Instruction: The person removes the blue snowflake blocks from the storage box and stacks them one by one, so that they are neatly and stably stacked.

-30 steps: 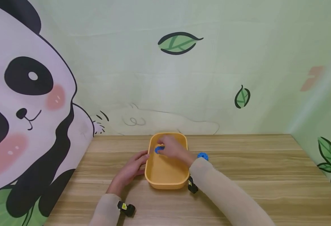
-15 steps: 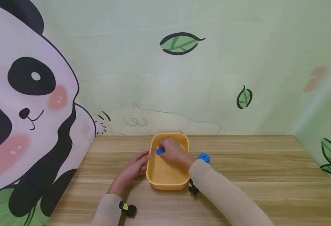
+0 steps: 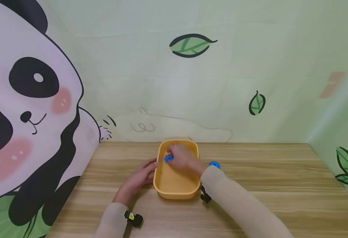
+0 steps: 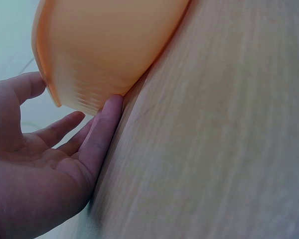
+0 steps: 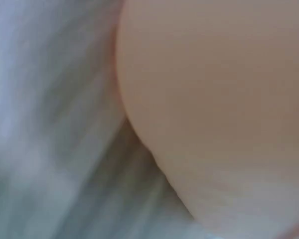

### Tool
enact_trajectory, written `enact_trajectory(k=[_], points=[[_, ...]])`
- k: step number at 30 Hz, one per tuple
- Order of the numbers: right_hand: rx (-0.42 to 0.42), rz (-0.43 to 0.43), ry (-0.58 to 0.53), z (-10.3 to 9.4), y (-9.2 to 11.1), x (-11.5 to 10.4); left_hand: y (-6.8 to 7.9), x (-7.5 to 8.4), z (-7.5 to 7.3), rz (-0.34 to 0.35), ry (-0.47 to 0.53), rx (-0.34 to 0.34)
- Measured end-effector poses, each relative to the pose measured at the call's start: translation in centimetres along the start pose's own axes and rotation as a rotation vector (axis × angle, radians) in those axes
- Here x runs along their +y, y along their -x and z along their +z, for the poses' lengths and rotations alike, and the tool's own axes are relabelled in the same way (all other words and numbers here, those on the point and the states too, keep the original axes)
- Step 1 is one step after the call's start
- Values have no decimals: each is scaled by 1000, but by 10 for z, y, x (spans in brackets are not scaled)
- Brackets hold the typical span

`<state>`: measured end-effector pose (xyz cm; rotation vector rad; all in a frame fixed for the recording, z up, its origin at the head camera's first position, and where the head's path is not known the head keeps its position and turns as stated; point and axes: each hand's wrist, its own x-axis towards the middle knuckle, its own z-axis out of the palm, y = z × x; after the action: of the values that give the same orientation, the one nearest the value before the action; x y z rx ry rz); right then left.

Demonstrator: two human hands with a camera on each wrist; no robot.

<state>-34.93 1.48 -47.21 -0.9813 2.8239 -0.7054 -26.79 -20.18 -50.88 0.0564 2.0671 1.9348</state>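
Pinching a blue gear (image 3: 168, 158) over the far end of the yellow tray (image 3: 175, 193), the right hand (image 3: 182, 158) has its fingertips clamped on it. Small, stiff and light, it looks best held by its toothed rim. The left hand (image 3: 138, 178) rests with fingers straight against the tray's side. A second gear (image 3: 214, 164) lies on the wooden table (image 3: 281, 178), before a panda backdrop (image 3: 28, 109).

Table: you face a wood-grain tabletop (image 3: 281, 185).
Far wall: pale green backdrop (image 3: 281, 49), leaf prints (image 3: 191, 45).
Left: large panda mural (image 3: 28, 109).
Light: soft, even.
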Motion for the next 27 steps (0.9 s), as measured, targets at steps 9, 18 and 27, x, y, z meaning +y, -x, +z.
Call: enact_trajectory(k=[9,18,27], points=[[50,-97,89,-44,20,9,1,5,0,-22,-27,16],[106,-59,121,-84,66,32,-1,3,1,-14,2,16],[79,28,96,-96,106,66,-1,0,2,1,11,10]])
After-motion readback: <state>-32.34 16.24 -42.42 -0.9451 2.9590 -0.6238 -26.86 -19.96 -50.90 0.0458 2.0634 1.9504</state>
